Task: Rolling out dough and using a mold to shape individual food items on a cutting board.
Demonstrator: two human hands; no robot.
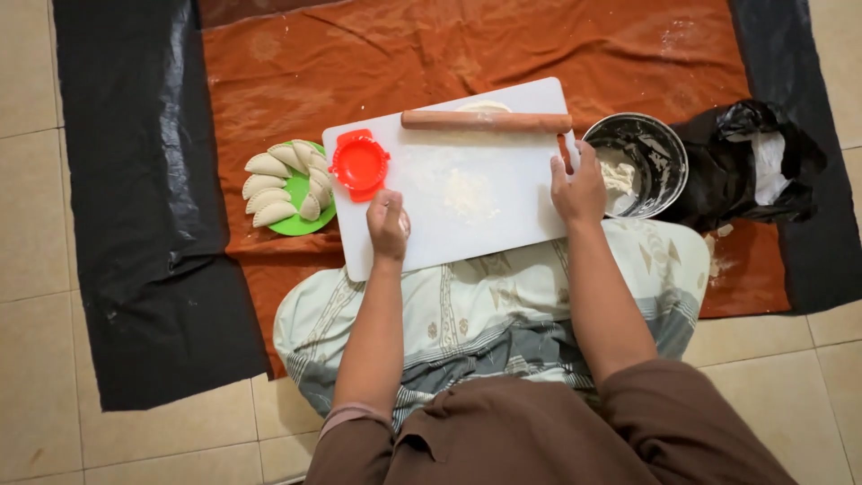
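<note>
The left hand [388,224] rested on the white cutting board [503,229], near the board's front left corner. Its grip was curled loosely, and whether it pinched anything I cannot tell. The right hand [579,187] lay at the board's right edge, fingers spread and released, grasping nothing, its fingertips near the right end of the rolling pin [486,120].

Between the two hands, on the middle of the board, lay a small dusting of flour [469,193]. The wooden rolling pin lay across the far edge of the board, with a pale piece of dough [483,107] showing just behind it. A red round dumpling press [360,164] sat closed on the board's left edge, just beyond the left hand.

Left of the board stood a green plate [298,220] carrying a ring of folded, crimped dumplings [269,165]. Just right of the board, beside the right hand, stood a metal bowl [660,148] with dough inside. Further right of the board lay a crumpled black plastic bag [745,148].

The board rested on the person's patterned lap cloth [467,314] and on an orange cloth [467,54], which was spread over black sheeting [135,224] on the tiled floor [36,314].
</note>
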